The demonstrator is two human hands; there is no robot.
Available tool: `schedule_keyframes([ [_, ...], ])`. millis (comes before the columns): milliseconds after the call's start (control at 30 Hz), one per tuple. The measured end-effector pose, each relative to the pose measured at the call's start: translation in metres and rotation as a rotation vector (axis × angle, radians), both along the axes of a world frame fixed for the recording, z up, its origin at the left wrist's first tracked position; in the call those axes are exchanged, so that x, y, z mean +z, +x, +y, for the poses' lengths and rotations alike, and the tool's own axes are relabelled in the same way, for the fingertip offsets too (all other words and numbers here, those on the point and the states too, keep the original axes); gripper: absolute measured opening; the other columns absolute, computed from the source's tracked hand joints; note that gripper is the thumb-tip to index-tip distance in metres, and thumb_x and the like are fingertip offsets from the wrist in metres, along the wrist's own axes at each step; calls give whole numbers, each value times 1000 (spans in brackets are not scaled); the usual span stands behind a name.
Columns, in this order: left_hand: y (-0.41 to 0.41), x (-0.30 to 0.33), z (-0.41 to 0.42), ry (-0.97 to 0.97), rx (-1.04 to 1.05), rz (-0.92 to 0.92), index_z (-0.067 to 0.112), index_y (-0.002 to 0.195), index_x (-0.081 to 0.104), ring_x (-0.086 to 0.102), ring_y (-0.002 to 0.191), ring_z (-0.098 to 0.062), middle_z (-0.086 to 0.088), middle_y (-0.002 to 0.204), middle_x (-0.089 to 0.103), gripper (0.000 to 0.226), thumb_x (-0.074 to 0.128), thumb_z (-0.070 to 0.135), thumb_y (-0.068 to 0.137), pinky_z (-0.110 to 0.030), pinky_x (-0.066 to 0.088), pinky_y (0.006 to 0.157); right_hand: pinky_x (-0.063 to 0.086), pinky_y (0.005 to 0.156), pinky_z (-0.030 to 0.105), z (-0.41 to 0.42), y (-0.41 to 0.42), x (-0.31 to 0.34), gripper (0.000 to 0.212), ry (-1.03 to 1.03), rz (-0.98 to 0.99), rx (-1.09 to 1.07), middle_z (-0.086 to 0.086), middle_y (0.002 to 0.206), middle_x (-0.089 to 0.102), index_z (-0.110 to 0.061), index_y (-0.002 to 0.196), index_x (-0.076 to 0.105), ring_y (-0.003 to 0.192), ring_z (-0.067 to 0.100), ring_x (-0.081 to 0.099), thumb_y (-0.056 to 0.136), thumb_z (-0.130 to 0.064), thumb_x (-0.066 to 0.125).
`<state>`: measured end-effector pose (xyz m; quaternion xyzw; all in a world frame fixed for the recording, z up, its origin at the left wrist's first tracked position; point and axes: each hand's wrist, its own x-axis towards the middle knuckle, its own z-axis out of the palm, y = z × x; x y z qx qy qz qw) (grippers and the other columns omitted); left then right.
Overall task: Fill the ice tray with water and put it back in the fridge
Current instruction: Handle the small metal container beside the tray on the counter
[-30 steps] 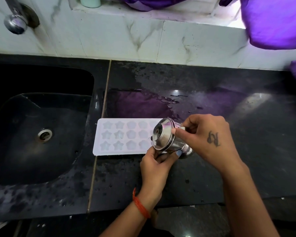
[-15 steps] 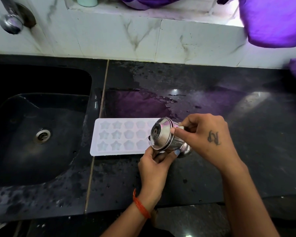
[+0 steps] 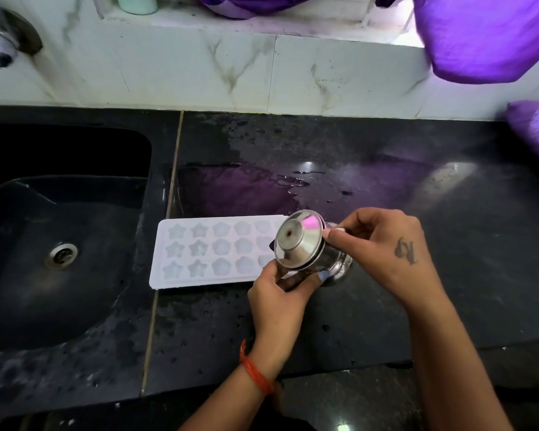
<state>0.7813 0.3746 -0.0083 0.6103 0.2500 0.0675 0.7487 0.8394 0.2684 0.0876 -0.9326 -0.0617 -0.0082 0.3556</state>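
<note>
White ice tray (image 3: 212, 251) flat on the wet black counter (image 3: 448, 259), just right of the sink (image 3: 59, 237). Steel cup (image 3: 305, 247) tipped over its right end — both hands closed round it, left hand (image 3: 280, 293) beneath, right hand (image 3: 383, 247) at the rim. Best tilted slowly, steadily — cells fill fast.

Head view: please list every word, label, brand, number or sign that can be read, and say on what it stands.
No printed word, brand or number is readable.
Tattoo on the back of the right hand: a dark mark, too blurred to read.
Steel vessel, ice tray, countertop: no text visible.
</note>
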Motion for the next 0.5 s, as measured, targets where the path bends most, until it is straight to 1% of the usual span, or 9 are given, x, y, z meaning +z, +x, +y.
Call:
schedule_keyframes([
  [100,1,-3,-5,-112,-17,8,8,97,69,72,84,-12,-1,88,76,37,85,8,63,-28,55,80,47,57,22,-1,-3,3,20,-68,-25,20,-6,56,65,-19,64,68,57,6,62,75,-34,75],
  [167,0,-5,-9,-183,-32,-1,4,100,67,72,86,-14,-4,91,76,37,82,2,65,-26,54,79,50,61,27,-1,-3,4,20,-96,-35,32,-6,57,65,-18,65,68,59,9,63,75,-34,76],
  [233,0,-7,-11,-235,-46,-12,0,102,66,72,88,-16,-8,94,75,37,79,-2,67,-27,54,81,51,64,30,1,-4,5,22,-128,-42,38,-6,58,65,-18,66,69,61,12,63,74,-37,76],
  [367,-1,-11,-13,-282,-53,-19,-6,106,64,71,87,-16,-13,96,74,38,76,-6,70,-30,55,84,48,61,28,4,-6,6,24,-178,-60,43,-5,57,63,-18,65,67,61,15,62,73,-39,74],
  [433,-1,-11,-13,-297,-57,-24,-7,106,64,70,84,-13,-13,94,74,37,74,-7,71,-28,55,83,47,61,27,6,-7,6,24,-202,-70,51,-6,58,63,-18,66,68,61,14,62,74,-40,73],
  [500,-1,-11,-13,-308,-63,-30,-7,107,64,70,84,-13,-14,95,73,36,73,-7,72,-29,55,85,46,60,25,7,-7,7,23,-219,-78,58,-8,57,63,-19,67,68,60,11,61,75,-41,72],
])
